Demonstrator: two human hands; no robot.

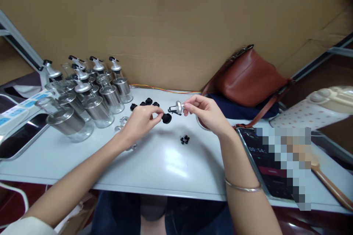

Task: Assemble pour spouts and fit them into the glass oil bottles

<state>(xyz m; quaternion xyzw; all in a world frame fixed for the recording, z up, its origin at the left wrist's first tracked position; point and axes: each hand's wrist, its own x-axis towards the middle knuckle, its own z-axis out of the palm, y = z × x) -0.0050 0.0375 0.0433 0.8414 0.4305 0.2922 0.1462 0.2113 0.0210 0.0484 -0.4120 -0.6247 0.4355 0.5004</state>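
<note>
My left hand (146, 118) pinches a black rubber stopper (166, 118) between thumb and fingertips above the white table. My right hand (206, 112) is closed on a silver pour spout (179, 108) with a black flap, its flap side pointing left toward the stopper. The two parts are close together but apart. More black stoppers (149, 101) lie just behind my left hand. Several silver spout parts (124, 121) are partly hidden by that hand and wrist. Small black caps (184, 140) sit in a cluster in front, between my hands.
Glass oil bottles with steel sleeves (91, 106), some topped with spouts, crowd the left. A phone (24, 136) and power strip (16, 110) lie beside them. At right are a brown leather bag (248, 77), a tablet-like timer screen (259, 161) and a dotted white container (309, 112). Cardboard (176, 25) stands behind.
</note>
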